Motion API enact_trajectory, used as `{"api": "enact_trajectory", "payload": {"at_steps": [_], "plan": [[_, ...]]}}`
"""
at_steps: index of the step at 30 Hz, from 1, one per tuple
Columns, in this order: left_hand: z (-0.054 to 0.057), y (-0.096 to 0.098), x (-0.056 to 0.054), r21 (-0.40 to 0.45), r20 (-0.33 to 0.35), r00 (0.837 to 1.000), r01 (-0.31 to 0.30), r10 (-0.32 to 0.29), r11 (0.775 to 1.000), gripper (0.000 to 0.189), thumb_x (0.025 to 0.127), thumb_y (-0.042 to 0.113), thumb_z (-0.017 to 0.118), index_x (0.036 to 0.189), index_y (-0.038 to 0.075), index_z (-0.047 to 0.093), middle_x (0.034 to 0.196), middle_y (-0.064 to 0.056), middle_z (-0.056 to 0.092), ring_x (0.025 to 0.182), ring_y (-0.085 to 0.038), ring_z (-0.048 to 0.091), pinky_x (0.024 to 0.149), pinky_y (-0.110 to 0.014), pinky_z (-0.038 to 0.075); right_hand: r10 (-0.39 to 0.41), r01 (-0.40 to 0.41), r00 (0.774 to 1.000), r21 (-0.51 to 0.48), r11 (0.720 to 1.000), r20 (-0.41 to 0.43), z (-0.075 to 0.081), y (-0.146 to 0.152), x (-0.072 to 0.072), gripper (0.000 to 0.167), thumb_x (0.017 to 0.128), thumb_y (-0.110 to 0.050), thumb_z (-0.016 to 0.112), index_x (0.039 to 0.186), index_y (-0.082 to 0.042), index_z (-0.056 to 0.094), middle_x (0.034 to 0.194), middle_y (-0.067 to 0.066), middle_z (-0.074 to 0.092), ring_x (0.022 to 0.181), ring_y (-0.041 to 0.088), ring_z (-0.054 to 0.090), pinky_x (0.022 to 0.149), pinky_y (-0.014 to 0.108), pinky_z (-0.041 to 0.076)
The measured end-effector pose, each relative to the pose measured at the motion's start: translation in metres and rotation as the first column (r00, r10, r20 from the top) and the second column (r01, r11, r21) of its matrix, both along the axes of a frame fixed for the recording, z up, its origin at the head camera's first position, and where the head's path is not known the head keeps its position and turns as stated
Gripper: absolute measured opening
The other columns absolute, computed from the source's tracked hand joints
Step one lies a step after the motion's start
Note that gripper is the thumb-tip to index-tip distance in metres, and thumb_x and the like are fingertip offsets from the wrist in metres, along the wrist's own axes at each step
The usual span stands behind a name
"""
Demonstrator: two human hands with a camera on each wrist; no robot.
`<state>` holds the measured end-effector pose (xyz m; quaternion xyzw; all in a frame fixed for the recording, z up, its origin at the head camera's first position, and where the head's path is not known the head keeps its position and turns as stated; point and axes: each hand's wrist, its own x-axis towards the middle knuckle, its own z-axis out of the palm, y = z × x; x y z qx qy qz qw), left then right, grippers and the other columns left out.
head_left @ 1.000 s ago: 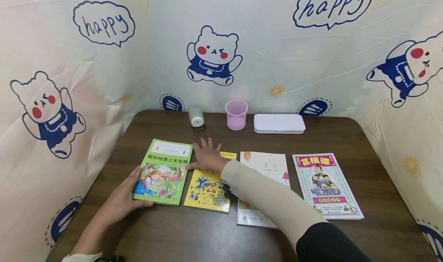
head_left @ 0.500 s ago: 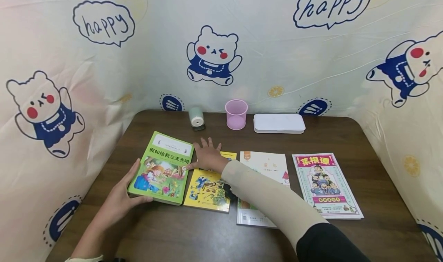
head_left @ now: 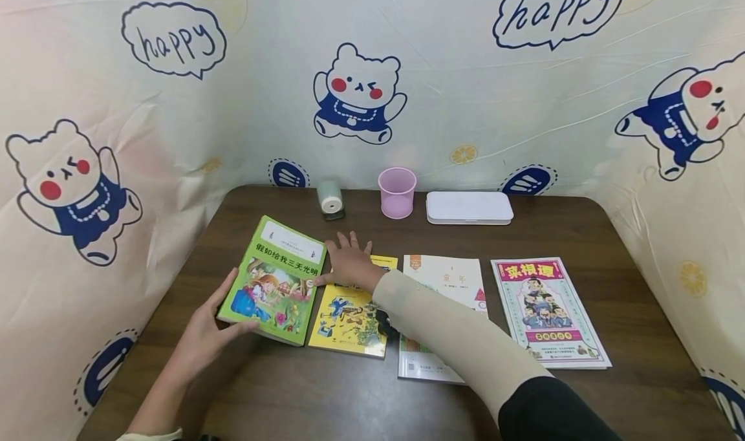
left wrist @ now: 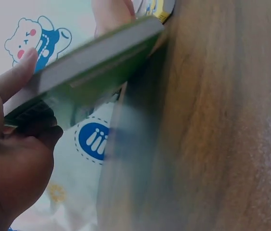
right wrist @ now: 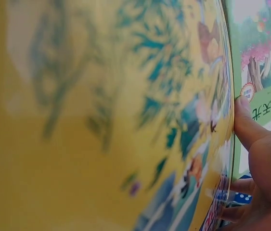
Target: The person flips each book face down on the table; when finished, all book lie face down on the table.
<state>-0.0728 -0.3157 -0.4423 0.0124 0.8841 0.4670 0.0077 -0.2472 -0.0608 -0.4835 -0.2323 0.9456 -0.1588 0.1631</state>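
Observation:
A green book (head_left: 279,286) with a picture cover lies tilted at the left of the table, its left side lifted off the wood. My left hand (head_left: 200,334) grips its lower left edge; in the left wrist view the thumb is on one cover of the book (left wrist: 92,62) and the fingers are on the other. To its right lies a yellow book (head_left: 352,321). My right hand (head_left: 351,264), fingers spread, is over that book's upper part, partly hiding it. In the right wrist view the thumb touches near where the two books meet.
Right of the yellow book lie a white-covered book (head_left: 445,273), partly hidden by my right forearm, and a pink-and-teal book (head_left: 547,311). Along the back edge of the brown table (head_left: 291,396) stand a small pale green object (head_left: 330,197), a purple cup (head_left: 398,192) and a flat white case (head_left: 469,208).
The left side of the green book has come up off the table, and the book has turned slightly clockwise, with my left hand on it. My right hand has hardly moved.

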Motion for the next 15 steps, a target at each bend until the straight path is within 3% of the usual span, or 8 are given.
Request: {"api": "enact_trajectory", "payload": {"at_steps": [5,15], "plan": [[0.003,0.003,0.001,0.005,-0.026,0.999,0.043,-0.043,0.999,0.100,0.092,0.018,0.079,0.167,0.029,0.014,0.162,-0.028,0.033,0.105,0.007,0.059,0.082,-0.011,0.052,0.000,0.000,1.000,-0.018,1.000,0.000,-0.001,0.000,0.000,0.101,0.084,-0.073,0.069,0.163,-0.024,0.030,0.173,0.012,0.012,0.158,0.042,0.004,0.119,0.074,0.009],[0.010,0.012,0.004,-0.050,-0.075,0.994,0.073,-0.077,0.996,0.101,0.088,0.011,0.081,0.166,0.026,0.018,0.155,-0.030,0.043,0.089,-0.008,0.065,0.070,-0.022,0.058,0.016,-0.016,1.000,-0.034,0.999,0.023,0.003,-0.002,-0.003,0.099,0.086,-0.076,0.062,0.165,-0.030,0.026,0.173,0.008,0.017,0.158,0.041,0.007,0.118,0.075,0.010]]}}
